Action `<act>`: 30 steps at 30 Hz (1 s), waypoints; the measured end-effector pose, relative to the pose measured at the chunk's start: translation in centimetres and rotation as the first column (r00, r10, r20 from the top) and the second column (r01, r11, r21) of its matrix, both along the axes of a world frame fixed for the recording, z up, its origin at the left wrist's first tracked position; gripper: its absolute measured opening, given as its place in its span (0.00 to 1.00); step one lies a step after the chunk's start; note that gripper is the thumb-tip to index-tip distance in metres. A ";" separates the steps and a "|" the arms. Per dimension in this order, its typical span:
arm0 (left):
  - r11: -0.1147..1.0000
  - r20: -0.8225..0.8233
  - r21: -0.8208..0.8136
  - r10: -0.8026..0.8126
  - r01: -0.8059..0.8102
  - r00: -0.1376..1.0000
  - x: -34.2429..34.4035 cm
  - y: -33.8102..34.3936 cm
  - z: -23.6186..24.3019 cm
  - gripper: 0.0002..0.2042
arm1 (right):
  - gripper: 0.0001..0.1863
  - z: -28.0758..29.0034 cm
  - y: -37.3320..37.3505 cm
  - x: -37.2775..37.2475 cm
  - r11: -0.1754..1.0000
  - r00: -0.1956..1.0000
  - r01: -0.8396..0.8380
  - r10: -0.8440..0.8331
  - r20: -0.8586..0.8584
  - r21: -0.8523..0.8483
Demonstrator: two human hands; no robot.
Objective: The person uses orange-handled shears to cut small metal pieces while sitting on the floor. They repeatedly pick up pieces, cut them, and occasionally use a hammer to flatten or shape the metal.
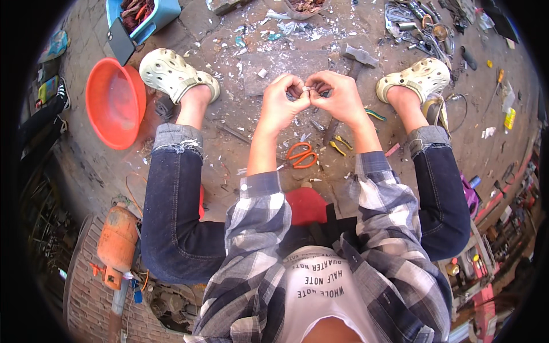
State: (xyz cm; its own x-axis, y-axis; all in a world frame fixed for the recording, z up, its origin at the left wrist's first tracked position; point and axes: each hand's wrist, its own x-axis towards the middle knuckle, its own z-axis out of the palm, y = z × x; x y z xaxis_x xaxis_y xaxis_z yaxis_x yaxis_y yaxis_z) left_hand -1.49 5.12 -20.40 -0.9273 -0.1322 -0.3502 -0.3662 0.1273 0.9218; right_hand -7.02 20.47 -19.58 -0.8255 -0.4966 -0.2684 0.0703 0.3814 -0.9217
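Both hands meet in front of me above the littered ground, fingertips touching. My left hand (281, 104) pinches with thumb and forefinger, and my right hand (338, 100) does the same from the other side. Between them shows a small whitish piece (306, 89), too small to name. Below the hands lie orange-handled scissors (302, 155) and yellow-handled pliers (341, 145). A hammer (358, 57) rests with its head beyond my right hand, its handle passing partly hidden beneath it. Under the hands is a flat grey slab (251, 74) with a small pale block (262, 73) on it.
At the left stand an orange-red basin (140, 108) and a blue bin (163, 18) of reddish scraps, a dark phone-like slab (120, 42) at its edge. White and teal fragments (274, 34) litter the ground ahead. Metal tools (420, 28) pile up far right. An orange gas cylinder (117, 239) lies lower left.
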 end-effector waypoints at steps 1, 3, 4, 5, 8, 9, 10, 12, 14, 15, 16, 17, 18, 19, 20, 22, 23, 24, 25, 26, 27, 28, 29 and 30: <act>1.000 -0.021 -0.021 -0.017 0.017 1.000 0.0 -0.1 0.0 0.06 | 0.11 0.0 -0.1 0.0 1.000 1.000 -0.004 0.004 -0.019 0.000; 0.997 -0.062 -0.063 -0.054 0.050 0.997 -0.1 -0.3 -0.1 0.06 | 0.11 0.1 -0.2 0.2 1.000 0.999 0.025 -0.026 -0.020 -0.016; 0.999 -0.046 -0.037 -0.027 0.025 0.999 -0.1 -0.2 -0.1 0.06 | 0.10 0.0 -0.2 0.3 0.999 0.999 0.040 -0.040 -0.021 -0.021; 1.000 -0.029 -0.010 0.000 0.000 1.000 0.0 0.1 -0.3 0.05 | 0.10 -0.3 -0.1 0.4 0.997 0.997 0.066 -0.065 0.028 -0.037; 0.930 0.099 0.298 0.192 -0.213 0.976 0.8 1.2 -1.5 0.06 | 0.10 -1.4 0.3 0.7 0.983 0.971 0.159 -0.139 0.197 -0.091; 0.853 0.171 0.422 0.259 -0.308 0.951 1.1 1.5 -2.1 0.06 | 0.10 -1.6 0.4 0.7 0.973 0.950 0.199 -0.162 0.267 -0.116; 0.821 0.188 0.470 0.266 -0.324 0.946 1.1 1.6 -2.1 0.07 | 0.11 -1.8 0.4 0.8 0.960 0.923 0.243 -0.184 0.338 -0.138; 0.749 0.223 0.559 0.278 -0.356 0.934 1.1 1.6 -2.2 0.09 | 0.11 -2.4 0.5 0.9 0.932 0.885 0.301 -0.194 0.424 -0.203; 0.765 0.243 0.535 0.268 -0.359 0.932 1.1 1.4 -2.5 0.09 | 0.12 -2.6 0.5 1.1 0.910 0.849 0.346 -0.201 0.489 -0.226; 0.769 0.254 0.526 0.267 -0.365 0.930 1.1 1.4 -2.6 0.09 | 0.12 -2.7 0.5 1.2 0.907 0.832 0.361 -0.209 0.514 -0.216; 0.772 0.265 0.516 0.268 -0.371 0.926 1.0 1.4 -2.6 0.08 | 0.12 -2.8 0.5 1.3 0.904 0.815 0.374 -0.215 0.538 -0.206; 0.769 0.277 0.513 0.271 -0.381 0.922 1.0 1.4 -2.5 0.08 | 0.12 -2.9 0.5 1.3 0.901 0.813 0.379 -0.216 0.541 -0.209; 0.767 0.289 0.510 0.274 -0.390 0.917 1.0 1.4 -2.5 0.08 | 0.12 -3.0 0.4 1.4 0.898 0.810 0.385 -0.218 0.544 -0.212; 0.763 0.302 0.509 0.274 -0.398 0.913 1.0 1.5 -2.5 0.08 | 0.12 -3.1 0.4 1.4 0.895 0.807 0.391 -0.222 0.547 -0.213; 0.765 0.295 0.501 0.287 -0.403 0.911 1.0 1.5 -2.5 0.08 | 0.12 -3.2 0.4 1.4 0.895 0.817 0.386 -0.220 0.533 -0.222; 0.769 0.281 0.486 0.312 -0.415 0.907 1.0 1.7 -2.5 0.08 | 0.12 -3.4 0.3 1.5 0.896 0.837 0.375 -0.216 0.503 -0.239; 0.783 0.262 0.467 0.321 -0.410 0.910 1.1 1.9 -2.7 0.08 | 0.13 -3.5 0.3 1.5 0.914 0.864 0.351 -0.233 0.446 -0.202; 0.797 0.242 0.447 0.328 -0.405 0.913 1.2 2.1 -3.2 0.08 | 0.13 -3.5 0.3 1.6 0.930 0.889 0.328 -0.246 0.387 -0.163; 0.811 0.222 0.426 0.336 -0.401 0.915 1.3 2.2 -3.6 0.08 | 0.13 -3.6 0.2 1.7 0.944 0.910 0.307 -0.254 0.327 -0.122; 0.835 0.214 0.374 0.344 -0.402 0.914 1.6 2.3 -4.3 0.08 | 0.14 -4.0 0.4 1.9 0.935 0.907 0.353 -0.330 0.261 -0.045; 0.857 0.206 0.321 0.352 -0.403 0.913 2.0 2.4 -5.1 0.08 | 0.14 -4.7 0.8 2.2 0.915 0.897 0.401 -0.399 0.189 0.029; 0.876 0.198 0.267 0.359 -0.403 0.912 2.2 2.5 -5.9 0.07 | 0.14 -5.5 1.3 2.5 0.887 0.881 0.451 -0.460 0.111 0.099; 0.909 0.202 0.163 0.349 -0.383 0.915 2.4 2.4 -6.3 0.07 | 0.13 -6.3 1.8 2.9 0.837 0.845 0.515 -0.532 0.056 0.185; 0.932 0.208 0.058 0.340 -0.359 0.917 2.6 2.3 -6.8 0.07 | 0.13 -7.1 2.4 3.2 0.779 0.799 0.578 -0.601 0.026 0.243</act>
